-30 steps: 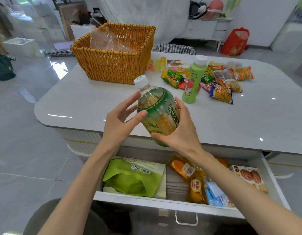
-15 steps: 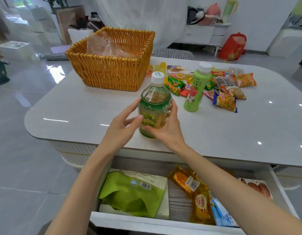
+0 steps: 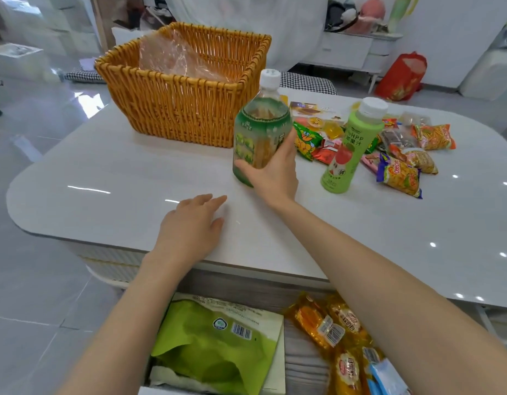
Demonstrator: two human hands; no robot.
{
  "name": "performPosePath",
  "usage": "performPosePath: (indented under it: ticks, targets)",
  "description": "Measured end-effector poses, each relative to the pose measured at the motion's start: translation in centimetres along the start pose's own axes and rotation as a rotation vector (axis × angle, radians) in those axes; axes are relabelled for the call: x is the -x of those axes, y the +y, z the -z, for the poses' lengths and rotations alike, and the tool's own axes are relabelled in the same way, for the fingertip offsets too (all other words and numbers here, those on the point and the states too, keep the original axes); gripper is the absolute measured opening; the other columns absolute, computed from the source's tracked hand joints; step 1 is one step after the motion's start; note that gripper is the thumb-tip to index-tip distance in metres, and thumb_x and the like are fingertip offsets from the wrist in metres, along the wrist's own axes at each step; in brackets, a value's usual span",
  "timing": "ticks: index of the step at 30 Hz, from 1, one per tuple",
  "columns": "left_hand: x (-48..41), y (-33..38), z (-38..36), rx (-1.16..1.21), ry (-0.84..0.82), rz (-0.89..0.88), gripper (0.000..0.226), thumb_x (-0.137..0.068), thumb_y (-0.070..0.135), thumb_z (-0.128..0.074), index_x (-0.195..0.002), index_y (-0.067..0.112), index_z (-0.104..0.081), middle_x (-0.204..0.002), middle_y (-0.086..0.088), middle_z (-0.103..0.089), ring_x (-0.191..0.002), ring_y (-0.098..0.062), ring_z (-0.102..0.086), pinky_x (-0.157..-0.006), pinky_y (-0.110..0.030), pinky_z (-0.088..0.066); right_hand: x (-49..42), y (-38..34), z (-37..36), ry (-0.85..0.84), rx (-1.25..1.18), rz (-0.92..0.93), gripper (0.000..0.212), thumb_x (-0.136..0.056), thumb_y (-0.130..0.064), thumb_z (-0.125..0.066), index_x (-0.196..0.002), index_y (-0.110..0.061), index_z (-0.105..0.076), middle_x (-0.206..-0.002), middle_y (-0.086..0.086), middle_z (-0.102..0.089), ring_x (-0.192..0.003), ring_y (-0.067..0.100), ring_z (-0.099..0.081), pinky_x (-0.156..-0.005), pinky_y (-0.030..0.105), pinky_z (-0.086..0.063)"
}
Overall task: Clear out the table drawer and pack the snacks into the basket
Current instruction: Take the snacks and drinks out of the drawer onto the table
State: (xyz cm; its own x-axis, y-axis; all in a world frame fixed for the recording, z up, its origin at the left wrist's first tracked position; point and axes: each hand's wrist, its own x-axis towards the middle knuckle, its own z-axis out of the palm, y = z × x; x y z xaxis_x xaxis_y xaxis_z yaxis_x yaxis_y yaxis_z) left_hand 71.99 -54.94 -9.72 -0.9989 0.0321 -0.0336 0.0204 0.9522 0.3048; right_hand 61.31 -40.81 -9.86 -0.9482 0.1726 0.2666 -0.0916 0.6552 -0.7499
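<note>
A white glossy tabletop [image 3: 118, 181] with rounded corners stands on a floor [image 3: 33, 295] of large grey polished tiles that mirror pale daylight. Small bright spots of light sit on the tabletop's right side. Behind it hangs a sheer white curtain [image 3: 289, 24], and to the right is a plain white wall [image 3: 452, 29]. A low white sideboard [image 3: 349, 52] stands against that wall with a pink plush toy [image 3: 372, 12] on top. A red bag [image 3: 403, 76] sits on the floor beside the sideboard. A houndstooth cushion [image 3: 306, 81] shows just past the tabletop's far edge.
</note>
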Motion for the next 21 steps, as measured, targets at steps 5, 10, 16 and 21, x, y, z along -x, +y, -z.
performPosePath:
  ticks: [5, 10, 16, 21]
  targets:
    - [-0.5, 0.5, -1.0, -0.105, -0.022, 0.008, 0.046, -0.1, 0.035, -0.037, -0.146, 0.033, -0.032, -0.154, 0.003, -0.028, -0.139, -0.023, -0.027, -0.104, -0.038, -0.035, -1.9, -1.0, -2.2, 0.101, 0.064, -0.066, 0.123, -0.072, -0.055, -0.075, -0.152, -0.011, 0.006, -0.156, 0.009, -0.017, -0.139, 0.029, -0.027, -0.097, 0.047, -0.043]
    - [-0.7, 0.6, -1.1, -0.106, 0.001, 0.021, 0.044, -0.099, 0.034, -0.037, -0.143, 0.029, -0.037, -0.151, 0.001, -0.031, -0.134, -0.025, -0.032, -0.099, -0.038, -0.037, -2.5, -1.4, -3.4, 0.167, 0.08, -0.094, 0.121, -0.073, -0.056, -0.074, -0.152, -0.01, 0.005, -0.155, 0.01, -0.02, -0.136, 0.03, -0.03, -0.091, 0.045, -0.046]
    - [-0.4, 0.8, -1.0, -0.126, -0.022, 0.024, 0.043, -0.099, 0.033, -0.038, -0.142, 0.028, -0.04, -0.149, 0.001, -0.034, -0.132, -0.025, -0.035, -0.096, -0.038, -0.039, -1.3, 0.0, -1.2, -0.169, -0.027, -0.128, 0.108, -0.085, -0.038, -0.068, -0.152, -0.015, 0.013, -0.157, 0.013, -0.006, -0.141, 0.034, -0.022, -0.109, 0.046, -0.031]
    - [1.4, 2.1, -0.3, -0.082, -0.039, -0.001, 0.04, -0.1, 0.031, -0.037, -0.138, 0.023, -0.047, -0.142, 0.0, -0.044, -0.125, -0.025, -0.044, -0.093, -0.037, -0.041, 3.8, 1.7, 4.7, -0.378, -0.047, -0.017, 0.068, -0.091, -0.025, -0.062, -0.148, -0.017, -0.026, -0.145, 0.006, -0.036, -0.105, 0.02, -0.058, -0.099, 0.038, -0.046]
